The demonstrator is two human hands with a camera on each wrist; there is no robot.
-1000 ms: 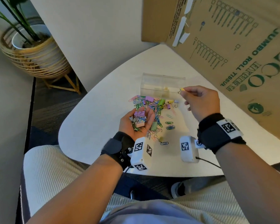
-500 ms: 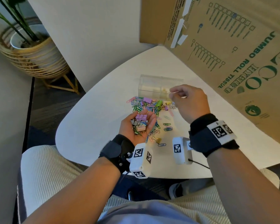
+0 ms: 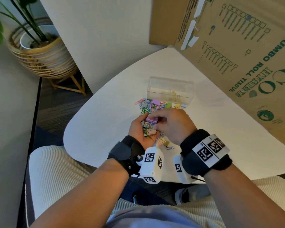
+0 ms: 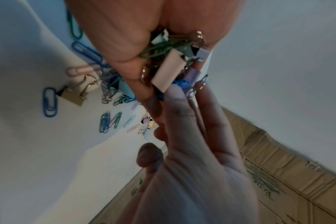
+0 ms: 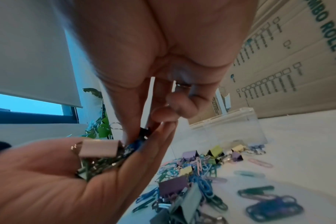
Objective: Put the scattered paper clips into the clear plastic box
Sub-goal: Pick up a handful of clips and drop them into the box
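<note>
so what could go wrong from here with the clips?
1. The cupped left hand holds a loose mix of paper clips and binder clips; the right hand's fingertips dig at a blue paper clip, and tangled neighbours may spill out.
2. A pink binder clip sits beside it and could land in the clear plastic box by mistake.

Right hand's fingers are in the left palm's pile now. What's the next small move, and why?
Probably pinch out one blue paper clip and carry it to the clear plastic box: the right hand has fingertips on it, while the left hand cups clips mixed with binder clips.
</note>
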